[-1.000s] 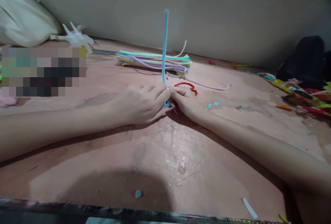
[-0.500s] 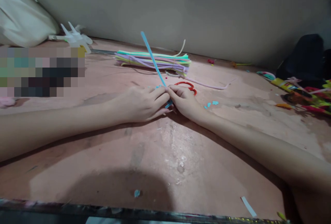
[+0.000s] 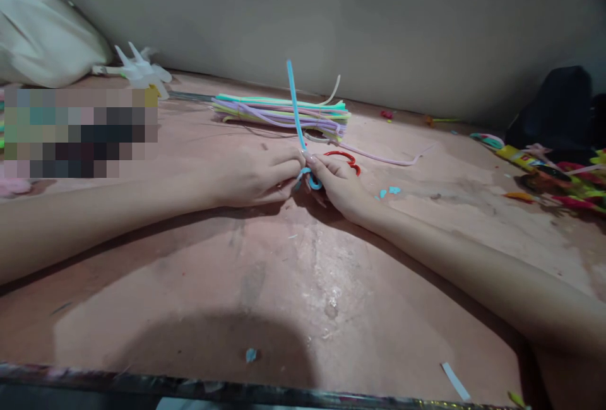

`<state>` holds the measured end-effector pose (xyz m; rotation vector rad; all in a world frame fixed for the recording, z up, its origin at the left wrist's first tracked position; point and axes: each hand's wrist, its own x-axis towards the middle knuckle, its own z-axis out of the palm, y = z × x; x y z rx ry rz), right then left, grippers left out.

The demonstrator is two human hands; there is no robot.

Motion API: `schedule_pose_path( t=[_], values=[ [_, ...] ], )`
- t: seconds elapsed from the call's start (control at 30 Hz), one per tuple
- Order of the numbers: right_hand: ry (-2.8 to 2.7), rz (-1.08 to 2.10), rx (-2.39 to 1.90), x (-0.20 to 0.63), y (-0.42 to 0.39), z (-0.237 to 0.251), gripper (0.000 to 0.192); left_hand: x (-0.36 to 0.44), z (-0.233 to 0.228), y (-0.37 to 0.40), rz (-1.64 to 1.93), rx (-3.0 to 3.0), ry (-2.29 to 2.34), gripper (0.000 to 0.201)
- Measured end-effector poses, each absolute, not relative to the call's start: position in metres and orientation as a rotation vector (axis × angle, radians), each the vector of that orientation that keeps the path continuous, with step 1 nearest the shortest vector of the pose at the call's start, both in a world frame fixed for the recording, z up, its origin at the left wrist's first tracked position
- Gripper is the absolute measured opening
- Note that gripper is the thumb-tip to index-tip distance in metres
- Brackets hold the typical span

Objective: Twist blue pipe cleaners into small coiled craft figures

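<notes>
Between my two hands is a blue pipe cleaner (image 3: 294, 104), its long straight end pointing up and its lower part bent into curls below the fingers. My left hand (image 3: 258, 176) is closed on it, fingertips meeting those of the other hand. My right hand (image 3: 343, 183) pinches it between thumb and forefinger, with a small blue loop showing under the thumb. Just behind the right hand lie scissors with red handles (image 3: 341, 155); their blades are hidden. Small blue scraps (image 3: 392, 190) rest to the right of that hand.
A bundle of pastel pipe cleaners (image 3: 279, 113) lies behind my hands, a lilac one (image 3: 388, 159) trailing right. Colourful craft pieces (image 3: 568, 176) and a dark object (image 3: 549, 107) are at the right. A white bag (image 3: 47, 38) and translucent nozzle-tipped bottles (image 3: 142, 72) stand back left.
The pipe cleaner's straight end has swung right and stands more upright. My left hand has shifted slightly up and left, and the blue curls below the fingers show more.
</notes>
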<state>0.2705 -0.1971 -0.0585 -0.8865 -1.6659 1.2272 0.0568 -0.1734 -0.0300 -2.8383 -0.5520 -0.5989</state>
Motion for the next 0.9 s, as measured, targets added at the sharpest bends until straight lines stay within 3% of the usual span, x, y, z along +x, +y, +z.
schedule_pose_path(
  t=[0.37,0.67,0.9],
  values=[
    [-1.741,1.265,-0.875,0.271,-0.202,-0.056,0.064,0.048,-0.036,-0.161,-0.7,-2.991,-0.826,0.017],
    [-1.732,1.338,-0.904,0.272,-0.205,-0.056,0.065,0.069,-0.045,-0.182,-1.047,-3.259,-0.974,0.047],
    [-1.699,1.505,-0.8,0.271,-0.206,-0.053,0.063,0.068,-0.042,-0.182,-1.116,-3.329,-0.925,0.04]
  ],
)
